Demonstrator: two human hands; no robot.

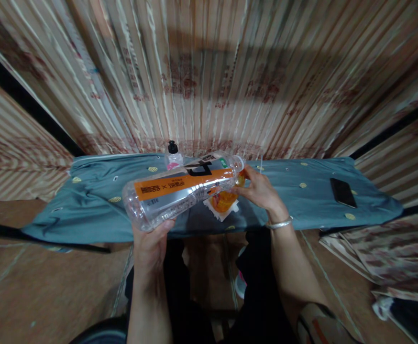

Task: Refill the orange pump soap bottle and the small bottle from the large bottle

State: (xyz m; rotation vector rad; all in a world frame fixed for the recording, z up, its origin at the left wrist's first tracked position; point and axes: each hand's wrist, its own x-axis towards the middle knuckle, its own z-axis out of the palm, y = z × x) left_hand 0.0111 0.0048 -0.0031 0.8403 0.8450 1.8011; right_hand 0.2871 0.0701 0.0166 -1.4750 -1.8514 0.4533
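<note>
My left hand is closed around the base end of a large clear plastic bottle with an orange and silver label. The bottle lies tilted across the air above the table, its uncapped-looking mouth pointing right and slightly up in the view. Beside that mouth, my right hand pinches the upper part of an orange see-through container. Part of this container is hidden behind the bottle and my fingers. White tissue lies beneath it. Whether the bottle's mouth touches the container I cannot tell.
A small clear bottle with a black cap stands behind the large bottle. A dark phone lies at the right on the teal table cloth. Striped curtains hang behind the table, with black poles at the sides.
</note>
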